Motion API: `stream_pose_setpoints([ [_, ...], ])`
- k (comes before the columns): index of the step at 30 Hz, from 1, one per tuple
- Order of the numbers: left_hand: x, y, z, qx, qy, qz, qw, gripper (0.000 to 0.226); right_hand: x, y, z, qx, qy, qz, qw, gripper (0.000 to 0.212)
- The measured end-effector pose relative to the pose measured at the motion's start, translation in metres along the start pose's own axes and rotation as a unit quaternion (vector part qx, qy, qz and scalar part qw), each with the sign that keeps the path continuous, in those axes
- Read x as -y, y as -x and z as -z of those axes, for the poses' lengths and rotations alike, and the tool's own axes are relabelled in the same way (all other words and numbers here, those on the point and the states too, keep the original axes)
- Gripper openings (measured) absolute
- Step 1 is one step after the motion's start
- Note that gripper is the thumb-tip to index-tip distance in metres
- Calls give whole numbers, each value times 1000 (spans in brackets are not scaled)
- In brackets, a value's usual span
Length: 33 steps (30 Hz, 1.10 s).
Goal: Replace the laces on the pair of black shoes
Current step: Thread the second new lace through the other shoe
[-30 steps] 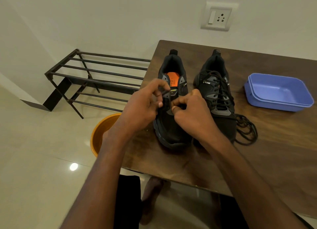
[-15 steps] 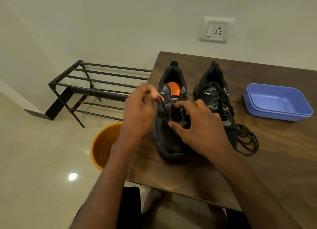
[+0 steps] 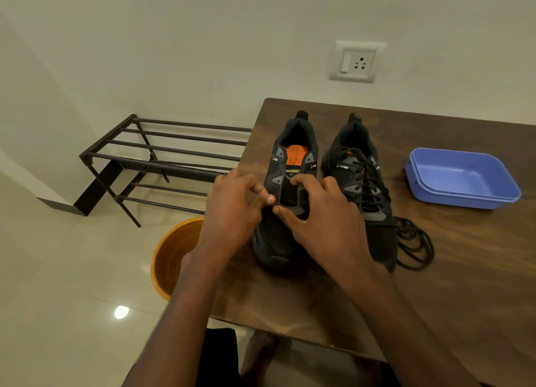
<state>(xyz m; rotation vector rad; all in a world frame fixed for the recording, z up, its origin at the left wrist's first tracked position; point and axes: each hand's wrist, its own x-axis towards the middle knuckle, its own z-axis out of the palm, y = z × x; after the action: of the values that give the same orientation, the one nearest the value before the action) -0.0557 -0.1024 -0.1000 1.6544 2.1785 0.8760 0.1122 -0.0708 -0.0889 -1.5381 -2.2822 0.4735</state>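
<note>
Two black shoes stand side by side on the brown table, toes towards me. The left shoe shows an orange insole and bare upper eyelets. The right shoe is laced, and its black lace trails in loops on the table beside it. My left hand has curled fingers pinching at the left shoe's left eyelet row; the lace there is hard to make out. My right hand grips the left shoe over its tongue, thumb and forefinger spread across it.
A blue plastic tub sits on the table at the right. An orange bucket stands on the floor by the table's left edge. A black metal shoe rack is against the wall.
My left hand, which had drawn a lace out to the left, has come back against the left shoe's eyelets. My right hand stays on the tongue. The view has tilted down slightly.
</note>
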Motion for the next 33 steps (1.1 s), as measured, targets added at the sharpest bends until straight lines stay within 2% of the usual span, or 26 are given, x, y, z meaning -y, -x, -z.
stream_pose_setpoints([
  [2, -4, 1, 4, -7, 20, -23, 1000, 20, -1, 0, 0, 2, -4, -1, 1000, 61],
  [4, -13, 5, 10, -27, 161, -68, 984, 14, -2, -1, 1, 3, -8, -5, 1000, 64],
  [5, -19, 6, 16, -51, 247, -85, 964, 11, -3, -1, 3, 0, -6, -9, 1000, 66],
  [7, -29, 6, 29, -104, 412, -85, 901, 13, -4, -1, 5, -6, 8, -10, 1000, 69],
  [8, -31, 5, 33, -119, 465, -74, 874, 14, -4, -1, 6, -6, 15, -10, 1000, 70],
  [9, -30, 4, 35, -128, 485, -64, 862, 13, -4, -2, 6, -3, 20, -9, 1000, 71],
  [10, -27, 4, 34, -131, 460, -56, 876, 10, -3, -2, 6, 2, 25, -9, 1000, 72],
  [11, -23, 3, 29, -122, 391, -51, 911, 9, -3, -3, 6, 6, 28, -9, 1000, 73],
  [13, -13, 4, 13, -71, 210, -41, 974, 19, -3, -3, 6, 4, 25, -8, 1000, 74],
  [14, -9, 4, 6, -38, 146, -31, 988, 19, -3, -3, 6, -1, 21, -7, 1000, 74],
  [16, -7, 2, -1, 5, 101, -8, 995, 14, -3, -2, 6, -7, 13, -5, 1000, 72],
  [19, -4, 0, -2, -12, 40, -30, 999, 22, -4, -2, 5, -5, 5, -2, 1000, 73],
  [21, -9, 2, 2, -34, 103, -63, 992, 16, -5, -3, 5, -3, 1, 1, 1000, 74],
  [22, -15, 2, 8, -54, 189, -82, 977, 13, -6, -4, 5, -1, 0, 3, 1000, 74],
  [24, -28, 2, 25, -107, 399, -100, 905, 15, -7, -4, 6, 4, -2, 4, 1000, 75],
  [25, -33, 2, 35, -118, 477, -93, 866, 16, -7, -4, 6, 7, -3, 3, 1000, 76],
  [26, -34, 2, 40, -119, 513, -84, 846, 17, -7, -5, 6, 9, -5, 3, 1000, 75],
  [27, -34, 2, 40, -119, 498, -74, 856, 15, -8, -5, 5, 9, -5, 3, 1000, 75],
  [30, -19, 6, 19, -66, 241, -55, 967, 11, -8, -4, 3, -5, -4, 11, 1000, 73],
  [31, -14, 6, 11, -36, 165, -41, 985, 10, -8, -4, 3, -12, -5, 13, 1000, 72],
  [33, -10, 4, 4, 12, 115, -15, 993, 11, -7, -4, 2, -18, -7, 14, 1000, 71],
])
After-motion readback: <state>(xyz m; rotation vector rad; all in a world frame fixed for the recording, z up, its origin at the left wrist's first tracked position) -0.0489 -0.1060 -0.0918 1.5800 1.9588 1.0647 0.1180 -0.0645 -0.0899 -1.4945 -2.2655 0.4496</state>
